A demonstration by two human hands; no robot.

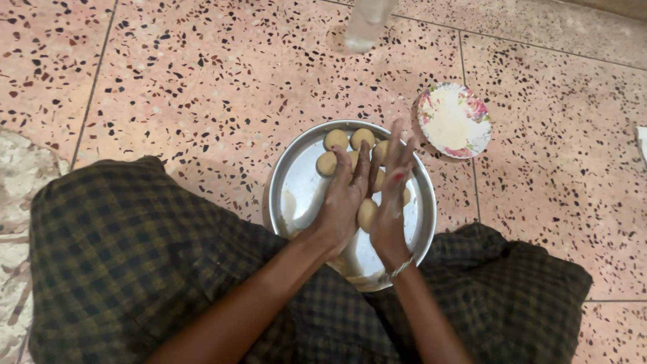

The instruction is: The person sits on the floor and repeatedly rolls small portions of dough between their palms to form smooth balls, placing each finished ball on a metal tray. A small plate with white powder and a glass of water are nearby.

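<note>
The left hand (345, 199) and right hand (391, 195) pressed a dough ball (366, 214) between flat palms, fingers straight, above the steel plate (296, 178). Most of the ball was hidden; only its lower edge showed. More balls (337, 139) lay at the plate's far rim, some covered by fingers. A bottle (367, 23) was cut off at the top; a floral dish (453, 120) sat just beside the plate.

The floor (202, 81) is pinkish terrazzo, speckled with black, white and rust chips and cut into large tiles by thin dark joints. A worn, pale patterned mat (17, 202) covers its left edge. At the far right edge a small white scrap (641, 140) lies on the floor, and warm, even light falls over everything.
</note>
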